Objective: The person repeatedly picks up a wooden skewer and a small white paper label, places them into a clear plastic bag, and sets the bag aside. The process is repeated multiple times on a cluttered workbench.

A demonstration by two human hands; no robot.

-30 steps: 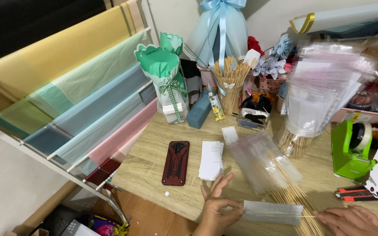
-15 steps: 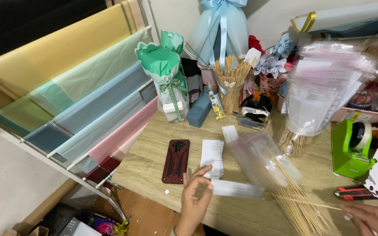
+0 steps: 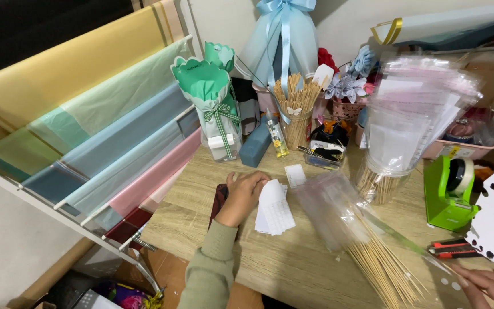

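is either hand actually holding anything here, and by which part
The left hand rests its fingers on the upper edge of the white sheet, pressing rather than gripping. The right hand touches the clear sleeve at its near end; a grip cannot be told.

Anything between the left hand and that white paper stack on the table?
Nothing visible. The left hand rests on the table with its fingers at the left edge of the white paper stack, apparently touching it. The dark phone lies under the hand, not between the two. The right hand is far off by the skewers.

green tape dispenser (image 3: 449, 191), paper rolls (image 3: 87, 120), ribboned bouquet (image 3: 282, 40)
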